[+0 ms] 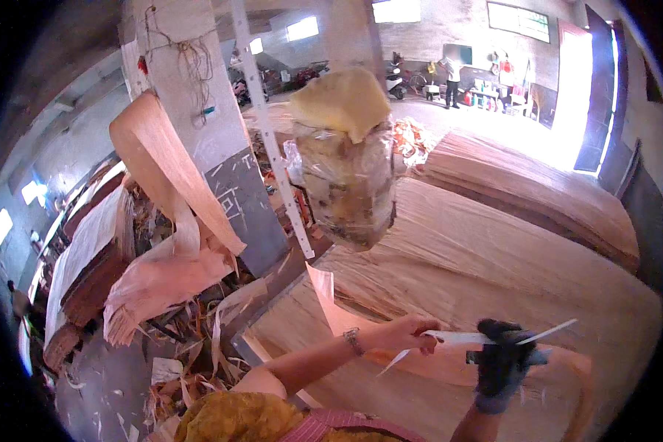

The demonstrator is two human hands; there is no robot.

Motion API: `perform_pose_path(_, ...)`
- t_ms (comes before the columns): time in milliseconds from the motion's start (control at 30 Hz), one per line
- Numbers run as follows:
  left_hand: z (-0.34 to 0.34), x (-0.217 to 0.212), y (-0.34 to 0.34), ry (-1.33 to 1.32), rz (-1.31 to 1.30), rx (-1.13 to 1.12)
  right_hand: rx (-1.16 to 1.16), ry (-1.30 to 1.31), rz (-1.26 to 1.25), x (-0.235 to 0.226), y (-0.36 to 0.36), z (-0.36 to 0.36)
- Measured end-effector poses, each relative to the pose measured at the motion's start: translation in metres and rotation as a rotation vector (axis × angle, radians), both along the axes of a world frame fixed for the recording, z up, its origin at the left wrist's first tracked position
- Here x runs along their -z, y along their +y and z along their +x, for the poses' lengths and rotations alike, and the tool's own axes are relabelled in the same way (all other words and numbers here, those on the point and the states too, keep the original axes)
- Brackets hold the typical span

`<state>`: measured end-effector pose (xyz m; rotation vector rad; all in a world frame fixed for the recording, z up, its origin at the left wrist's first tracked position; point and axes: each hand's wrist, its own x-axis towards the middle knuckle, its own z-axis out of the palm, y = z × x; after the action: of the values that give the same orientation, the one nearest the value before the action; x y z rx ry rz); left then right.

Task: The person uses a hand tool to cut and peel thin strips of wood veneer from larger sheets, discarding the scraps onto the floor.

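My left hand [409, 335], bare with a bracelet at the wrist, pinches one end of a narrow white strip [458, 337]. My right hand [502, 361], in a dark glove, is closed around the strip's other part. A thin pale length sticks out past the glove to the right. Some dark object with a bluish end [540, 357] also shows at the right palm; its kind cannot be made out. Both hands are above a curled pinkish wood veneer strip [567, 361], which lies on a broad stack of veneer sheets [457, 243].
A plastic-wrapped bundle topped with yellow foam [346, 169] hangs ahead, beside a white perforated bar [272, 140]. Left stand a pillar [191, 96], draped veneer [155, 147] and scraps [184, 339]. Another veneer stack [538, 191] lies far right. A person [451, 77] stands near the back wall.
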<state>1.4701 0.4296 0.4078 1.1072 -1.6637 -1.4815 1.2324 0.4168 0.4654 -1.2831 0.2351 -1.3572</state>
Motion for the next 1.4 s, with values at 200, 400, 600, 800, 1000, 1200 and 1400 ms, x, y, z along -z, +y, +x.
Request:
perform_pose_path(200, 0.03, 0.168, 0.014, 0.261, 0.117, 0.151, -0.15, -0.443, 0.147, 0.002, -0.047, -0.059)
perform_pose_path(400, 0.041, 0.212, 0.07, -0.115, 0.376, 0.25, 0.448, -0.006, -0.005, -0.031, -0.029, -0.047)
perform_pose_path(600, 0.074, 0.222, 0.092, -0.363, 0.243, 0.138, 0.312, 0.523, -0.578, -0.029, -0.013, 0.029)
perform_pose_path(800, 0.063, 0.242, 0.085, -0.184, 0.175, -0.099, -0.047, 0.5, -0.838, -0.05, 0.024, 0.022)
perform_pose_path(1000, 0.063, 0.234, 0.095, -0.138, 0.7, -0.299, -0.063, 0.387, -0.985, -0.035, 0.06, 0.039)
perform_pose_path(1200, 0.096, 0.27, 0.104, 0.433, 0.894, -0.841, -0.005, 0.269, -0.955, -0.03, 0.068, 0.047)
perform_pose_path(1400, 0.118, 0.282, 0.092, 0.728, 0.854, -0.98, 0.004, 0.212, -0.878, -0.032, 0.062, 0.052)
